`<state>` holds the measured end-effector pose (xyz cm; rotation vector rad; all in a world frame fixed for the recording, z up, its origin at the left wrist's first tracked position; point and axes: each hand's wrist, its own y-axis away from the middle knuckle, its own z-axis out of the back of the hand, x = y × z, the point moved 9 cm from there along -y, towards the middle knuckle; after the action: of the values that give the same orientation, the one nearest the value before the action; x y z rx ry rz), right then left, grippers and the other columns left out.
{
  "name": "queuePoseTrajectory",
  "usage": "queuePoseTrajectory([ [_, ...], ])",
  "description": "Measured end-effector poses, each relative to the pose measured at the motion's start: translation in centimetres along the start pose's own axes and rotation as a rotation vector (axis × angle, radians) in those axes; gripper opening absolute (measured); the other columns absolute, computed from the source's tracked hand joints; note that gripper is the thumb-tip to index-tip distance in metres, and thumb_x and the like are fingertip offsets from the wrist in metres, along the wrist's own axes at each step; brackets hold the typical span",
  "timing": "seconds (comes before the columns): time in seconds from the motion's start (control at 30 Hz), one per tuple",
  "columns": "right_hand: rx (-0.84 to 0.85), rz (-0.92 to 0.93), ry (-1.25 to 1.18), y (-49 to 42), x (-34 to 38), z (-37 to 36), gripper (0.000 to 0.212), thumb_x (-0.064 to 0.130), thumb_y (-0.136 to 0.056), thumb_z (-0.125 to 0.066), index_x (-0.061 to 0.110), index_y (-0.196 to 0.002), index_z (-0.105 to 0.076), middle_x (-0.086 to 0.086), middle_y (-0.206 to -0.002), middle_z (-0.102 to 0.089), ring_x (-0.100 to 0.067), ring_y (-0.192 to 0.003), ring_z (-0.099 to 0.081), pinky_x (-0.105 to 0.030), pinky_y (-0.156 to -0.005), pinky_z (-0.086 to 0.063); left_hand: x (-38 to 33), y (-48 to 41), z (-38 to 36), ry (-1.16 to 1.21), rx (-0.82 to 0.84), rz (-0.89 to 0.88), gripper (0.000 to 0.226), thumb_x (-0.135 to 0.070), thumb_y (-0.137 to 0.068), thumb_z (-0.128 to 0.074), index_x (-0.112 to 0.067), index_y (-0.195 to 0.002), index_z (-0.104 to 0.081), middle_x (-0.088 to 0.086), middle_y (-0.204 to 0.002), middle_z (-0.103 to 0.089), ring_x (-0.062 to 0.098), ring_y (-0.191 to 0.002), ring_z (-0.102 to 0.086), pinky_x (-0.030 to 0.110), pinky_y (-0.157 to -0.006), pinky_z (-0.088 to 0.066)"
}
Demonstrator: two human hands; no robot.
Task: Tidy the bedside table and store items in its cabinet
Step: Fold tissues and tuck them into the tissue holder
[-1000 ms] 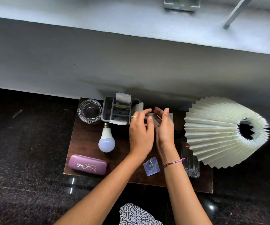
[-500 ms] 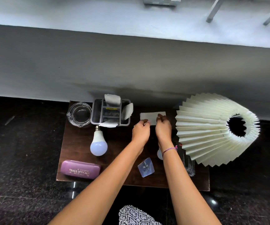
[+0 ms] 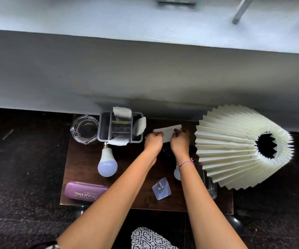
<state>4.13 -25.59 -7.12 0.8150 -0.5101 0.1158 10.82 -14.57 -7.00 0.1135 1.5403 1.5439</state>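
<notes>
A small brown bedside table (image 3: 127, 153) stands against a grey wall. Both my hands pinch a white folded paper tissue (image 3: 167, 133) at the table's back middle: my left hand (image 3: 153, 142) on its left edge, my right hand (image 3: 180, 142) on its right. A grey divided organiser (image 3: 105, 126) with white tissues stuck in it sits to the left, next to a clear glass ashtray (image 3: 84, 129). In front lie a white bulb (image 3: 107, 161), a purple spectacle case (image 3: 85, 191) and a clear plastic packet (image 3: 161, 188).
A cream pleated lampshade (image 3: 235, 146) lies tilted over the table's right side. A cut-glass tumbler (image 3: 211, 189) stands below it at the front right. A second small white bulb (image 3: 177, 174) peeks out beside my right forearm. Dark polished stone floor surrounds the table.
My hands, raised and close together a second ago, have lowered to the table's back middle and spread the white tissue flat between them. The view has shifted slightly.
</notes>
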Motion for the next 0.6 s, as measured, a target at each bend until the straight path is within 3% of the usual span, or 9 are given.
queuePoseTrajectory([
  [0.13,-0.017,0.019,0.011,0.1,0.0,0.2,0.035,0.011,-0.099,-0.036,0.001,-0.130,-0.048,-0.015,-0.141,-0.034,-0.030,-0.130,-0.039,-0.037,-0.111,-0.035,0.4,-0.4,0.2,0.019,0.002,0.039,0.041,-0.025,-0.097,-0.042,0.001,-0.127,-0.052,0.020,-0.128,-0.056,0.032,-0.118,-0.053,0.036,-0.102,-0.043],
  [0.3,-0.048,0.032,0.014,0.0,-0.1,0.6,0.036,0.011,-0.099,-0.036,0.002,-0.132,-0.048,-0.014,-0.140,-0.036,-0.030,-0.129,-0.039,-0.039,-0.111,-0.034,0.7,-0.3,0.4,0.047,-0.018,0.056,0.040,-0.027,-0.095,-0.045,0.003,-0.118,-0.058,0.023,-0.117,-0.062,0.033,-0.109,-0.058,0.036,-0.090,-0.047],
  [0.43,-0.068,0.008,-0.018,0.2,-0.3,0.8,0.034,0.011,-0.098,-0.038,0.005,-0.130,-0.051,-0.014,-0.139,-0.039,-0.029,-0.128,-0.041,-0.037,-0.107,-0.038,0.4,0.6,0.4,0.038,-0.018,0.028,0.041,-0.030,-0.096,-0.044,0.002,-0.115,-0.061,0.022,-0.114,-0.063,0.034,-0.106,-0.060,0.027,-0.075,-0.040],
  [0.6,-0.051,0.043,-0.122,1.5,-0.1,0.3,0.033,0.014,-0.098,-0.038,0.009,-0.128,-0.053,-0.014,-0.138,-0.044,-0.025,-0.119,-0.050,-0.027,-0.093,-0.046,-0.8,2.6,0.7,0.015,-0.013,-0.059,0.040,-0.031,-0.097,-0.042,-0.001,-0.111,-0.064,0.019,-0.113,-0.065,0.031,-0.107,-0.059,0.036,-0.090,-0.047],
])
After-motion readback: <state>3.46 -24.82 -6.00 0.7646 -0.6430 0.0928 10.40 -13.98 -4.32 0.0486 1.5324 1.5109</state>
